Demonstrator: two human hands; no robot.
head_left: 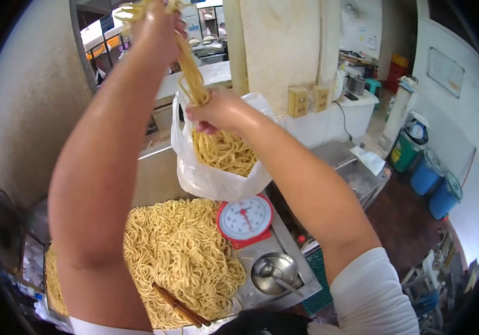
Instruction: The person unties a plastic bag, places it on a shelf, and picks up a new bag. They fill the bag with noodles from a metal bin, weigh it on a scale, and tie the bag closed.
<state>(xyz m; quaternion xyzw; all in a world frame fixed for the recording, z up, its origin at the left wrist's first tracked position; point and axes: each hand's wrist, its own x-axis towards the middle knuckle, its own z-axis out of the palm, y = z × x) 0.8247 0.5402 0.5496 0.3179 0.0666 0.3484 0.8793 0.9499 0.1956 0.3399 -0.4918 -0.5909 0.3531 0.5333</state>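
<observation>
My left hand (158,28), raised at the top of the view, is closed on the upper part of a strand bundle of yellow noodles (190,64). Lower down, my right hand (220,111) grips the same bundle just above an open white plastic bag (211,181). More noodles (228,153) fill the bag. Behind the bag's lower edge shows a red scale (245,218) with a round dial. A large heap of noodles (183,251) lies below my arms, with wooden sticks (180,304) resting on it.
Right of the heap, a metal bowl (274,272) holds a ladle on the metal counter (298,293). Wall outlets (299,101) are beyond the bag. Lidded bins (426,173) stand at the right. An opening in the wall shows another work area.
</observation>
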